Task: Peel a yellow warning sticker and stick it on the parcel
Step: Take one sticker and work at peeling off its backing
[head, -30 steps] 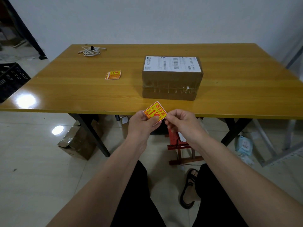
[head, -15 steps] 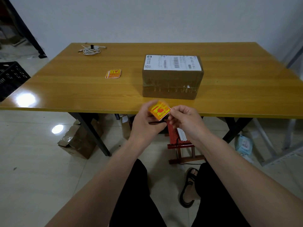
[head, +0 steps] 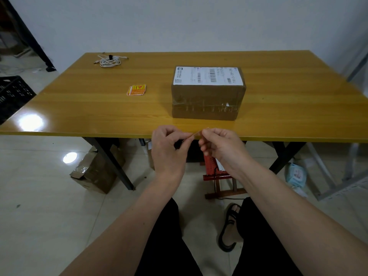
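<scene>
A brown cardboard parcel (head: 208, 100) with a white shipping label on top stands on the wooden table (head: 79, 108), just beyond my hands. Both hands hover at the table's near edge, pinching one yellow warning sticker (head: 196, 132) between them. The sticker is turned edge-on, so only a thin sliver shows between my left hand (head: 169, 148) and my right hand (head: 221, 146). A small stack of yellow stickers (head: 136, 90) lies on the table left of the parcel.
A coiled white cable (head: 109, 60) lies at the table's far left. Under the table are a cardboard box (head: 95, 172) and a red stool (head: 217, 172). A black crate (head: 12, 96) sits at the left, a metal frame at the right.
The sticker has turned from facing me to edge-on. Both hands have shifted slightly up toward the table edge, still pinching it.
</scene>
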The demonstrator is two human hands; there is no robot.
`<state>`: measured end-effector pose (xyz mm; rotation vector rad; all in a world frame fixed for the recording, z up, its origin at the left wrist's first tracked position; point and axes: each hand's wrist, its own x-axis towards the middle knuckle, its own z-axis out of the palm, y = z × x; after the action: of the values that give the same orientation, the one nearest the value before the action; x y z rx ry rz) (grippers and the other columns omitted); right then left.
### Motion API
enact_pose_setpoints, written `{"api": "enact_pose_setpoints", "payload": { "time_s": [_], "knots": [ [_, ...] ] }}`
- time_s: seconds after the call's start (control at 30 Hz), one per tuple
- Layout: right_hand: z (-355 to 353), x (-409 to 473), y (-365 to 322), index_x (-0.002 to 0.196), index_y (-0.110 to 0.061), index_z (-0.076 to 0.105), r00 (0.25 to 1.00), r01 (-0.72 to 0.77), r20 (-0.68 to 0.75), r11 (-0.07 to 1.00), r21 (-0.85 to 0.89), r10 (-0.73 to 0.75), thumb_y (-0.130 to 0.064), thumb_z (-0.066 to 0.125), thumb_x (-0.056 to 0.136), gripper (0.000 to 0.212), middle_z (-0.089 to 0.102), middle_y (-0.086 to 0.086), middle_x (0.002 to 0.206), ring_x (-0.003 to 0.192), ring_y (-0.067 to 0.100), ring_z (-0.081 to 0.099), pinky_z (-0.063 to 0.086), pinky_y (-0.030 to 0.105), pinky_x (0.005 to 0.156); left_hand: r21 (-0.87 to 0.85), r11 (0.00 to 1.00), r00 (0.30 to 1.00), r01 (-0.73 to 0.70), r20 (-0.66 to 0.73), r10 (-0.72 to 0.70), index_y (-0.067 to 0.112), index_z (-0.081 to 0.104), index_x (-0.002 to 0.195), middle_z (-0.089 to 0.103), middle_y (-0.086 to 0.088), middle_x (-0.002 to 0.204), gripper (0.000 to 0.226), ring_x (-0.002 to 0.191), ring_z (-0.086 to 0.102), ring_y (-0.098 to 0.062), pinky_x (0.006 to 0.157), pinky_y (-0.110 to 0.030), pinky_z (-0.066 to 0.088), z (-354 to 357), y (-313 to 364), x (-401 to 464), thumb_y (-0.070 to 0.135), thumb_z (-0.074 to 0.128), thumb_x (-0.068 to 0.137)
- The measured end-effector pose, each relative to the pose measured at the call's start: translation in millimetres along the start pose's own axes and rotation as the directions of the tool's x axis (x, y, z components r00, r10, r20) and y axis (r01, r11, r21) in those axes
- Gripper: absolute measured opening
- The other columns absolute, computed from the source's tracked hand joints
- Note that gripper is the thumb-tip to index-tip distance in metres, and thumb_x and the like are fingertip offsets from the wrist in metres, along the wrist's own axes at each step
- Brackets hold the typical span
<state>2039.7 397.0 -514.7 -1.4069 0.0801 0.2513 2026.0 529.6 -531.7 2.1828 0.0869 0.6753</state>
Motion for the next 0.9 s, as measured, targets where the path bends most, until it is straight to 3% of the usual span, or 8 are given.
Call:
{"api": "enact_pose_setpoints", "payload": {
  "time_s": [0.1, 0.2, 0.43, 0.73, 0.9],
  "knots": [
    [5.9, -2.3, -1.0, 0.079, -0.007, 0.067, 0.998, -0.028, 0.053, 0.999, 0.046, 0.026, -0.027, 0.063, 0.088, 0.022, 0.061, 0.007, 0.069, 0.059, 0.014, 0.054, 0.045, 0.024, 0.055, 0.015, 0.995, 0.995, -0.098, -0.004, 0.098, 0.017, 0.076, 0.081, 0.072, 0.004, 0.086, 0.008, 0.085, 0.062, -0.012, 0.075, -0.016, 0.046, 0.6, 0.3, -0.8, 0.014, 0.077, 0.074],
    [9.3, -3.0, -1.5, 0.072, -0.008, 0.066, 0.999, -0.023, 0.037, 0.998, 0.054, 0.021, -0.021, 0.067, 0.084, 0.018, 0.060, 0.006, 0.065, 0.057, 0.014, 0.053, 0.044, 0.023, 0.053, 0.010, 0.990, 0.990, -0.138, -0.018, 0.139, 0.011, 0.076, 0.079, 0.075, -0.002, 0.079, 0.008, 0.077, 0.067, -0.018, 0.071, -0.019, 0.046, -0.2, 1.2, -1.7, 0.007, 0.076, 0.073],
    [9.8, -4.6, -2.5, 0.068, -0.009, 0.065, 0.999, -0.023, 0.035, 0.997, 0.070, 0.021, -0.010, 0.063, 0.086, 0.019, 0.061, 0.003, 0.061, 0.055, 0.011, 0.054, 0.044, 0.021, 0.052, 0.002, 0.991, 0.991, -0.133, 0.022, 0.133, 0.014, 0.076, 0.090, 0.066, -0.001, 0.077, 0.018, 0.072, 0.055, -0.009, 0.067, -0.001, 0.037, 0.2, 1.8, -1.9, 0.003, 0.070, 0.078],
    [8.8, -7.1, -0.7, 0.078, -0.005, 0.069, 0.997, -0.015, 0.072, 0.999, 0.052, 0.011, -0.003, 0.058, 0.088, 0.016, 0.063, 0.006, 0.069, 0.058, 0.011, 0.054, 0.045, 0.019, 0.052, -0.049, 0.997, 0.998, -0.059, 0.034, 0.061, 0.019, 0.076, 0.093, 0.052, 0.011, 0.071, 0.018, 0.065, 0.047, 0.003, 0.065, -0.002, 0.038, -1.6, 2.6, -3.1, 0.006, 0.069, 0.081],
    [10.2, -5.7, 0.4, 0.077, -0.006, 0.069, 0.997, -0.041, 0.071, 0.994, 0.105, 0.034, -0.016, 0.064, 0.086, 0.014, 0.062, 0.005, 0.066, 0.057, 0.011, 0.053, 0.044, 0.021, 0.053, -0.039, 0.999, 0.998, -0.031, 0.049, 0.033, 0.018, 0.076, 0.093, 0.045, 0.016, 0.070, 0.016, 0.065, 0.046, 0.003, 0.065, -0.001, 0.037, -2.6, 5.6, -3.9, 0.008, 0.068, 0.083]
  ]
}}
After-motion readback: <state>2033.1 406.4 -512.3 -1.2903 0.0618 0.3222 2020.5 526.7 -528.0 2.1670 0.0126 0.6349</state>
